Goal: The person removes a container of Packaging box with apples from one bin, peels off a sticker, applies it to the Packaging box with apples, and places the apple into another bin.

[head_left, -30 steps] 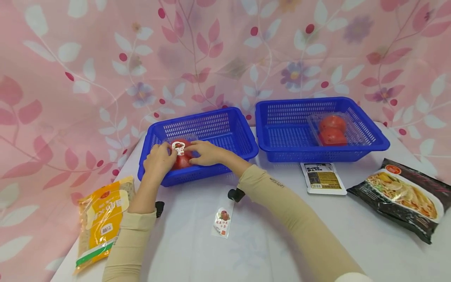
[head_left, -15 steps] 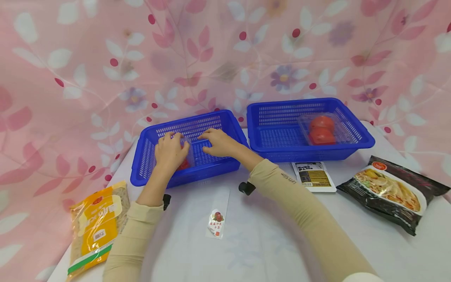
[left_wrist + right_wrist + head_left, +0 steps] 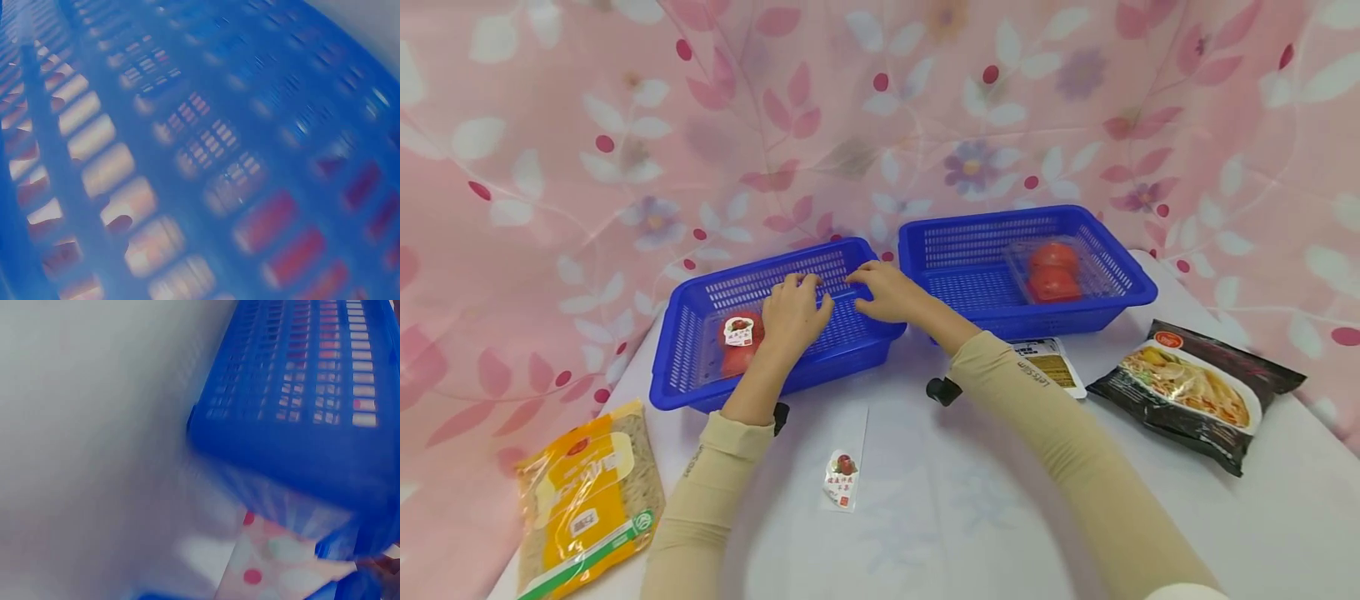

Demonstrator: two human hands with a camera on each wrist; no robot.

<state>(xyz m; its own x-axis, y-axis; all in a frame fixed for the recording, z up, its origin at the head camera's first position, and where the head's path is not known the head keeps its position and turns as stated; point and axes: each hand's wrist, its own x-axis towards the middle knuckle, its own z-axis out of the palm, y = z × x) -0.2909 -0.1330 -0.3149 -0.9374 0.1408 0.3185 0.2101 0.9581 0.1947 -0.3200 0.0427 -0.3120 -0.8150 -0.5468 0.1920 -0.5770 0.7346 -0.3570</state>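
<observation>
In the head view my left hand (image 3: 793, 315) hangs over the left blue basket (image 3: 700, 287), fingers loosely bent and holding nothing. Beside its wrist, in that basket, lies a clear plastic box of red tomatoes (image 3: 739, 360). A white sticker (image 3: 739, 332) with a tomato picture and red writing is on the box; part of the pack is behind the hand. My right hand (image 3: 889, 293) is above the same basket's right end, fingers relaxed, nothing between them. The left wrist view is filled by the slotted basket wall (image 3: 187, 134). A basket corner (image 3: 287, 450) shows in the right wrist view.
A second blue basket (image 3: 962, 287) on the right holds another clear box of tomatoes (image 3: 1054, 271). In front lie a flat white-edged packet (image 3: 1052, 367) and a black noodle bag (image 3: 1195, 392). A yellow bag (image 3: 587, 500) is at left; a sticker sheet (image 3: 842, 479) lies centre front.
Both hands have come off the tomato box and sticker and moved right across the left basket. The stickered box now shows. The whole head view has shifted, so the scene sits farther left.
</observation>
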